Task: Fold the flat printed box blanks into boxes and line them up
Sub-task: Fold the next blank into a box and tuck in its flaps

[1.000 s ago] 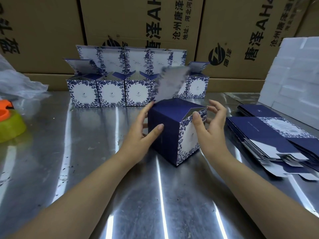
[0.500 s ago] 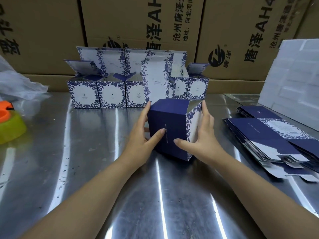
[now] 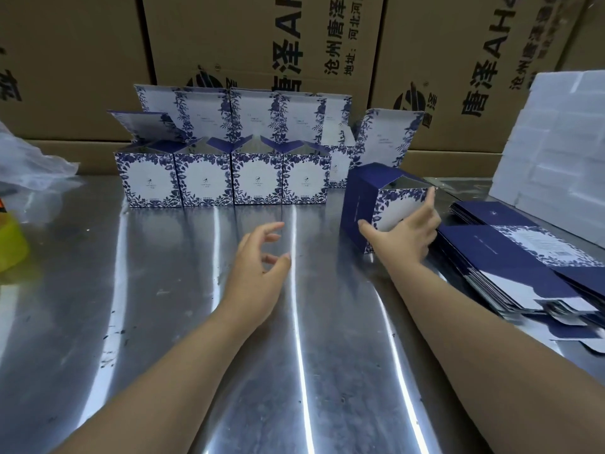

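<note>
Fresh box, ready to join the right end of the row

Nearest, a steel table (image 3: 163, 339); above it the left hand (image 3: 262, 267) empty, fingers loosely curled, probably spare because one hand is enough to steer. Beyond, the right hand (image 3: 404, 235) gripping the box (image 3: 357, 204) across its printed front, thumb at one edge, fingers at the other, a hold suited to turning it square. Box low at the table, angled, top open, lid flap up, just right of the row of boxes (image 3: 203, 181) and beside the stack of flat blanks (image 3: 510, 257), handy for the next pick. Behind all, brown cartons (image 3: 262, 44).
</note>
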